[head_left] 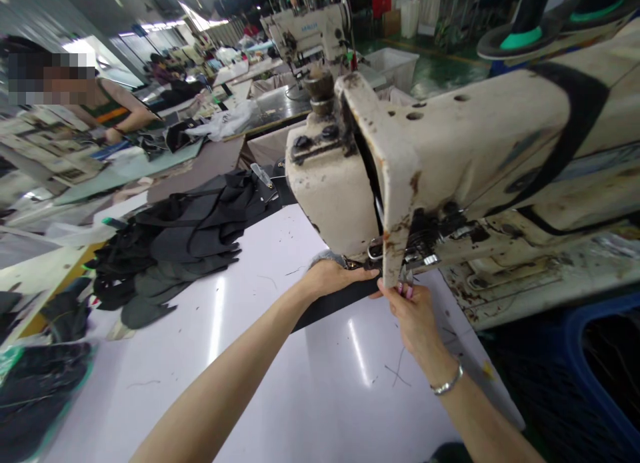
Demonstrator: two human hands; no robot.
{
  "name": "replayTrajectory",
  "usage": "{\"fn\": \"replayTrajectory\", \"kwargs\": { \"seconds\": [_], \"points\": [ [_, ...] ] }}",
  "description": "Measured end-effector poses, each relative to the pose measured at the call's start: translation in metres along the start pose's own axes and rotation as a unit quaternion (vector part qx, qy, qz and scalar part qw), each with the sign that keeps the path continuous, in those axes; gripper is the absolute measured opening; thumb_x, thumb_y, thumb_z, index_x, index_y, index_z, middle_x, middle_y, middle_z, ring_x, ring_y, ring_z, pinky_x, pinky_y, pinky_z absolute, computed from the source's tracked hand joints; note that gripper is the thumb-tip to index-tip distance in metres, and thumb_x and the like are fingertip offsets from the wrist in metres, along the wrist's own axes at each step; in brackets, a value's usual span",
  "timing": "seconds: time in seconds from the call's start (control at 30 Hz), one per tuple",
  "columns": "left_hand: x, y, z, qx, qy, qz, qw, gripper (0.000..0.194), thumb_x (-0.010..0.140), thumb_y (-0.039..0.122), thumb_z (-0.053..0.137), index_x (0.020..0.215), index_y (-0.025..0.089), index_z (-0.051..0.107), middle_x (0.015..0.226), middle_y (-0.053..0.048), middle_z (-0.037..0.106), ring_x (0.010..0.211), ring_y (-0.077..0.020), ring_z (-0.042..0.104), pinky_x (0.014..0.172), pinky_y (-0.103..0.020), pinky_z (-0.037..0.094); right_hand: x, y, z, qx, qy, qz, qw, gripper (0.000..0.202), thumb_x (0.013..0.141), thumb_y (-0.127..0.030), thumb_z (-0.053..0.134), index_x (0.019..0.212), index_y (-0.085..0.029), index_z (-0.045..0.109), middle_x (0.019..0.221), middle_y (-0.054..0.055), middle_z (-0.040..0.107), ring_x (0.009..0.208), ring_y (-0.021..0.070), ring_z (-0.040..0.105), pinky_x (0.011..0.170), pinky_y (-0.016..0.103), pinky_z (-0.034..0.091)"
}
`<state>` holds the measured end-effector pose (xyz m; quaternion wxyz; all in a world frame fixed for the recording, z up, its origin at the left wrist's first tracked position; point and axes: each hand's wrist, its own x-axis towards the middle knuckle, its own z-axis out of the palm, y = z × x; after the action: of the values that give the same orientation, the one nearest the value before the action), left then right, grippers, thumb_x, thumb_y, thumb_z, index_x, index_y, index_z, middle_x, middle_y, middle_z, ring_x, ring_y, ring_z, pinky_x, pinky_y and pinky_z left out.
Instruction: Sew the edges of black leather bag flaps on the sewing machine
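Note:
A strip of dark fabric (330, 302) lies on the white table under the head of a worn cream sewing machine (340, 176). My left hand (330, 278) rests on this strip, fingers stretched flat toward the needle area. Close by, on the right of the machine's front guard, my right hand (415, 311) is closed around small thread snips (406, 288) with pink handles, their metal tips pointing up. Its thumb and index finger reach the fabric's end behind the guard. The needle and presser foot are mostly hidden.
Dark cut fabric pieces (185, 230) are heaped at the table's left. Loose thread ends lie on the white tabletop (240, 383). A blue plastic basket (565, 343) stands at the right. Across the way, a person (120, 110) sits at another machine.

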<state>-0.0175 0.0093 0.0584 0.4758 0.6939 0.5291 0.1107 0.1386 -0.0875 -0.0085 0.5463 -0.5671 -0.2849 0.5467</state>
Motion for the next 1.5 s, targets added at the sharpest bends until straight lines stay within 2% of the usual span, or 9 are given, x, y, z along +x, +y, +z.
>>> {"fn": "replayTrajectory", "kwargs": {
  "seconds": [0.1, 0.4, 0.5, 0.6, 0.67, 0.73, 0.9, 1.17, 1.5],
  "points": [
    [0.005, -0.003, -0.002, -0.014, -0.017, 0.048, 0.999, 0.046, 0.083, 0.056, 0.075, 0.122, 0.031, 0.075, 0.128, 0.001, 0.076, 0.127, -0.0259, 0.066, 0.113, -0.038, 0.049, 0.000, -0.006, 0.007, 0.007, 0.022, 0.009, 1.000, 0.045, 0.077, -0.058, 0.076, 0.055, -0.018, 0.071, 0.056, 0.002, 0.055, 0.058, 0.0138, 0.048, 0.053, 0.027, 0.031],
    [0.018, -0.003, -0.014, -0.079, -0.089, 0.056, 0.991, 0.046, 0.077, 0.051, 0.082, 0.116, 0.027, 0.077, 0.124, -0.002, 0.078, 0.130, -0.0253, 0.064, 0.119, -0.041, 0.043, -0.002, -0.008, 0.022, -0.003, 0.088, 0.012, 0.996, 0.047, 0.078, -0.059, 0.076, 0.054, -0.019, 0.073, 0.051, 0.003, 0.058, 0.054, 0.0145, 0.051, 0.053, 0.028, 0.033],
    [0.019, 0.000, -0.017, -0.092, -0.080, 0.013, 0.992, 0.041, 0.072, 0.043, 0.086, 0.108, 0.026, 0.078, 0.120, -0.003, 0.079, 0.124, -0.0263, 0.067, 0.113, -0.041, 0.050, -0.003, -0.005, 0.027, -0.029, 0.106, -0.014, 0.994, 0.047, 0.083, -0.057, 0.073, 0.054, -0.019, 0.073, 0.053, 0.003, 0.061, 0.054, 0.0147, 0.052, 0.054, 0.028, 0.034],
    [0.021, 0.000, -0.019, -0.104, -0.070, -0.084, 0.988, 0.042, 0.067, 0.040, 0.089, 0.105, 0.025, 0.077, 0.109, -0.005, 0.081, 0.101, -0.0272, 0.075, 0.088, -0.039, 0.063, -0.004, -0.003, 0.032, -0.040, 0.128, -0.042, 0.990, 0.049, 0.085, -0.058, 0.072, 0.056, -0.019, 0.074, 0.053, 0.003, 0.063, 0.052, 0.0145, 0.052, 0.055, 0.028, 0.035],
    [0.024, -0.002, -0.020, -0.124, -0.101, -0.143, 0.977, 0.045, 0.065, 0.041, 0.090, 0.104, 0.024, 0.076, 0.100, -0.007, 0.081, 0.081, -0.0248, 0.076, 0.070, -0.036, 0.064, -0.005, -0.003, 0.035, -0.039, 0.134, -0.050, 0.989, 0.049, 0.085, -0.059, 0.072, 0.058, -0.018, 0.075, 0.053, 0.003, 0.063, 0.051, 0.0141, 0.050, 0.054, 0.028, 0.035],
    [0.027, -0.005, -0.021, -0.145, -0.135, -0.170, 0.965, 0.047, 0.062, 0.042, 0.092, 0.101, 0.022, 0.075, 0.093, -0.007, 0.080, 0.070, -0.0218, 0.073, 0.062, -0.034, 0.062, -0.006, -0.003, 0.037, -0.042, 0.130, -0.046, 0.990, 0.050, 0.085, -0.061, 0.072, 0.062, -0.018, 0.077, 0.053, 0.002, 0.063, 0.050, 0.0139, 0.049, 0.053, 0.028, 0.034],
    [0.032, -0.009, -0.023, -0.175, -0.162, -0.197, 0.951, 0.044, 0.059, 0.042, 0.093, 0.091, 0.019, 0.073, 0.076, -0.006, 0.077, 0.061, -0.0191, 0.069, 0.058, -0.031, 0.059, -0.004, -0.002, 0.043, -0.040, 0.112, -0.033, 0.992, 0.051, 0.089, -0.060, 0.068, 0.065, -0.017, 0.078, 0.049, 0.001, 0.057, 0.052, 0.0151, 0.050, 0.053, 0.028, 0.033],
    [0.036, -0.016, -0.022, -0.221, -0.205, -0.260, 0.917, 0.043, 0.064, 0.044, 0.092, 0.093, 0.019, 0.073, 0.077, -0.005, 0.077, 0.057, -0.0192, 0.070, 0.051, -0.029, 0.056, -0.005, -0.009, 0.053, 0.018, 0.127, -0.026, 0.991, 0.047, 0.087, -0.053, 0.070, 0.060, -0.016, 0.076, 0.053, 0.004, 0.062, 0.051, 0.0145, 0.052, 0.051, 0.028, 0.038],
    [0.028, -0.049, 0.000, -0.371, -0.195, -0.273, 0.866, 0.058, 0.065, 0.054, 0.092, 0.105, 0.017, 0.071, 0.079, -0.009, 0.077, 0.062, -0.0251, 0.074, 0.057, -0.036, 0.062, -0.004, -0.011, 0.056, 0.013, 0.152, -0.031, 0.988, 0.041, 0.085, -0.048, 0.071, 0.061, -0.015, 0.076, 0.054, 0.005, 0.068, 0.049, 0.0149, 0.056, 0.046, 0.026, 0.042]
  ]
}}
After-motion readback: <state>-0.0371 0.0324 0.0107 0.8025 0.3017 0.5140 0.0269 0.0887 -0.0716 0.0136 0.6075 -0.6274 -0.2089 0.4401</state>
